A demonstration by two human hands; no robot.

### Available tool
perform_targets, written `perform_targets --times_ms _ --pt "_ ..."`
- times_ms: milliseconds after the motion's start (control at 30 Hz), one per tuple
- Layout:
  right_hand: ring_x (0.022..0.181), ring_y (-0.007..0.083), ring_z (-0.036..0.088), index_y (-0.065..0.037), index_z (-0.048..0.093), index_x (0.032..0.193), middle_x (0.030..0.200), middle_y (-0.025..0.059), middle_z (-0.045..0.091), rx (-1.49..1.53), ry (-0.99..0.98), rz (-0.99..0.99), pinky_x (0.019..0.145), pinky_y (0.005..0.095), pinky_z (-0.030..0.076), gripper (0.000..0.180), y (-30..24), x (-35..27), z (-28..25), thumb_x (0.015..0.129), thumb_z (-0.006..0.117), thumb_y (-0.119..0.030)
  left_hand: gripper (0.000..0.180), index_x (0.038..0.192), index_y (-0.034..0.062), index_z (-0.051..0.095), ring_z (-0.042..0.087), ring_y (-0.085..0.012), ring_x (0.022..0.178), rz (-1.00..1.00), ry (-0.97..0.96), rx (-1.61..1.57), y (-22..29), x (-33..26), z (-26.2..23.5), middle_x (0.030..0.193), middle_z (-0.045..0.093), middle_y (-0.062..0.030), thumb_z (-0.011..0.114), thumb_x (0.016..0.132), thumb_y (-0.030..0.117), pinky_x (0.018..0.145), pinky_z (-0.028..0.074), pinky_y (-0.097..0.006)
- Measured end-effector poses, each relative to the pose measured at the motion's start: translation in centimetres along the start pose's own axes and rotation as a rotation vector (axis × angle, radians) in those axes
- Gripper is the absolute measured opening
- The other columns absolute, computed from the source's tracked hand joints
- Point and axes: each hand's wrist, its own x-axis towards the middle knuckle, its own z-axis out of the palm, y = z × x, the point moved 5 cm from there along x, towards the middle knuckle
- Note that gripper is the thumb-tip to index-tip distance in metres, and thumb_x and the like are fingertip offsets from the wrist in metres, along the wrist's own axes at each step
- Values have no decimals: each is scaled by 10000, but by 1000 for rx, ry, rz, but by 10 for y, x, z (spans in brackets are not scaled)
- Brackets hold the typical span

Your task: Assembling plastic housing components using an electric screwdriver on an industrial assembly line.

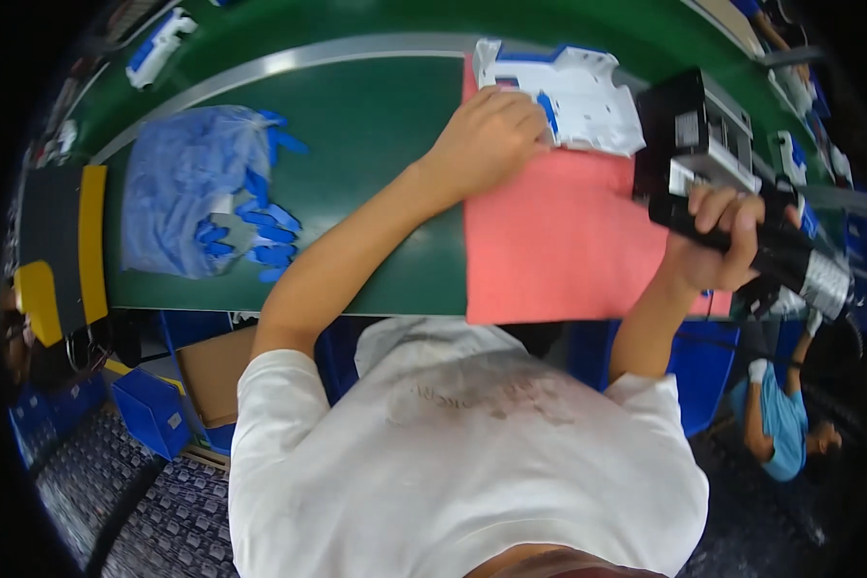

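A white plastic housing (597,111) with blue edging lies on a salmon-pink mat (559,250). My left hand (491,135) rests on the housing's left side with curled fingers; its fingertips are partly hidden. Beside those fingers, a small blue plastic piece (548,112) sits on the housing. Off to the right, my right hand (727,231) is wrapped round a black electric screwdriver (790,255), held tilted over the mat's right edge. A silver label marks its right end.
On the green bench (376,96) at left, a translucent blue bag (178,188) spills several blue plastic pieces (272,226). Beyond the mat, a black box-shaped device (698,125) stands near the screwdriver. Another person (780,419) is at lower right. Blue bins (151,412) sit below the bench.
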Motion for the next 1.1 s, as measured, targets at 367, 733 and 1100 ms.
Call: perform_targets --times_ms 367,733,1100 --pt "498 168 504 -2 338 1314 669 73 538 -285 28 73 525 341 475 632 33 -29 1 778 665 67 295 1038 49 656 631 -341 926 -228 426 271 -227 54 -87 992 667 -159 622 841 265 846 490 -433" --pt "518 149 484 51 430 1150 592 62 499 -802 315 54 510 284 421 352 40 -58 -71 913 621 -125 684 1462 246 339 321 -419 1356 -1206 167 967 -544 -184 -317 1506 310 -139 578 821 250 1006 314 -666" --pt "551 141 464 33 444 1172 622 47 462 -860 302 32 547 275 410 326 34 -55 -65 917 590 -108 313 1228 170 497 643 -399 982 -973 -260 1101 -602 -199 -342 1136 568 -184 443 926 110 789 527 -507"
